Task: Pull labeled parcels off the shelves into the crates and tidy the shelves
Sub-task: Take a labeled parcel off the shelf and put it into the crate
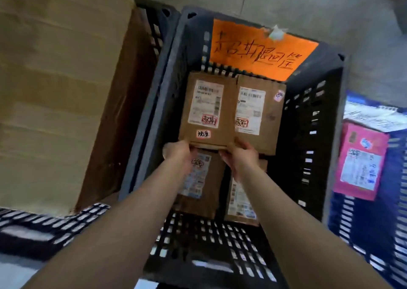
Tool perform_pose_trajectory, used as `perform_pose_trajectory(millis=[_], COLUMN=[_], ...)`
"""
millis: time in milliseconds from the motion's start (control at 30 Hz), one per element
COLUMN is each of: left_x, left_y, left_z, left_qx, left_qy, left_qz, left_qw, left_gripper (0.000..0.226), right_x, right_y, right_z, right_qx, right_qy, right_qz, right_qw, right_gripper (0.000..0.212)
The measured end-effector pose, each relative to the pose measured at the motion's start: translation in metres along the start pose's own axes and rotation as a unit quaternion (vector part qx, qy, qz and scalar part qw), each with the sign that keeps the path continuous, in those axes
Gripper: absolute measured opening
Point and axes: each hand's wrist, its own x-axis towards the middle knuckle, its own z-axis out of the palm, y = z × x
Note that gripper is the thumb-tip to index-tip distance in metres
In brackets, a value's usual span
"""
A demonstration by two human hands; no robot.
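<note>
A black slatted crate [154,103] fills the middle of the view, and the labelled parcels lie inside it. Both arms reach down into it. The left hand [178,154] and the right hand [240,156] grip the near edge of a flat brown parcel [209,110], one at each near corner, with the fingers curled round the cardboard. The right thumb rests on top of it. The left hand is blurred, so its finger placement is hard to read. This parcel sits toward the crate's far left corner and carries a white shipping label, a red-marked sticker and a small white sticker below.

Just beside it, touching along its right edge, lies a second brown parcel [259,117] with its own label. Two more parcels lie lower in the crate toward the near wall, partly covered by the hands and forearms: one on the left [200,185], one on the right [240,202].

An orange sign [259,50] with black handwriting hangs on the crate's far wall.

A large cardboard box [55,90] stands against the crate's left side. Beside the right wall is a blue crate [343,211] holding a pink parcel [361,161] and a handwritten white paper [374,117]. Another black crate [44,222] shows at the lower left.
</note>
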Motion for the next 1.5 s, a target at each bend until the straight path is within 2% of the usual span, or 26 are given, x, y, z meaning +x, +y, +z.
perform_pose_trajectory(millis=[67,233,333,400,500,633,767,867,1033,1200,1400,1500], left_x=[0.009,-0.015,-0.066,-0.109,-0.179,-0.276,-0.362,-0.412,-0.479,-0.525,-0.545,-0.539], left_y=[0.006,0.010,0.009,0.012,0.023,0.029,0.018,0.008,-0.027,-0.096,-0.199,-0.243], left_z=[0.004,-0.007,-0.030,-0.052,-0.097,-0.177,-0.267,-0.346,-0.485,-0.625,-0.800,-0.871], left_qx=[0.010,0.077,0.131,0.130,0.091,0.029,-0.045,-0.125,-0.248,-0.323,-0.385,-0.392], left_qy=[0.015,-0.025,-0.055,-0.075,-0.081,-0.047,-0.009,0.037,0.120,0.179,0.227,0.264], left_qz=[0.004,-0.025,-0.005,0.007,0.024,0.099,0.123,0.131,0.172,0.195,0.179,0.168], left_qw=[1.000,0.996,0.990,0.989,0.992,0.994,0.991,0.983,0.946,0.909,0.876,0.865], left_gripper=[0.009,0.026,0.021,0.017,0.014,0.015,0.019,0.014,0.011,0.013,0.013,0.012], right_x=[0.009,-0.019,-0.072,-0.116,-0.193,-0.303,-0.402,-0.468,-0.574,-0.656,-0.738,-0.762], right_y=[-0.002,-0.007,-0.011,-0.012,-0.011,0.003,0.029,0.059,0.148,0.284,0.469,0.555], right_z=[0.007,0.007,0.002,0.000,0.000,-0.006,-0.007,0.006,0.037,0.045,0.032,0.025], right_qx=[-0.019,-0.180,-0.268,-0.301,-0.326,-0.350,-0.409,-0.450,-0.484,-0.538,-0.572,-0.589], right_qy=[-0.011,-0.016,-0.018,-0.042,-0.103,-0.200,-0.290,-0.360,-0.463,-0.524,-0.533,-0.552], right_qz=[0.008,-0.024,-0.068,-0.088,-0.116,-0.177,-0.199,-0.191,-0.212,-0.226,-0.218,-0.214], right_qw=[1.000,0.983,0.961,0.949,0.933,0.898,0.842,0.795,0.711,0.621,0.584,0.550], right_gripper=[0.040,0.046,0.030,0.017,0.015,0.006,0.010,0.012,0.015,0.006,0.009,0.008])
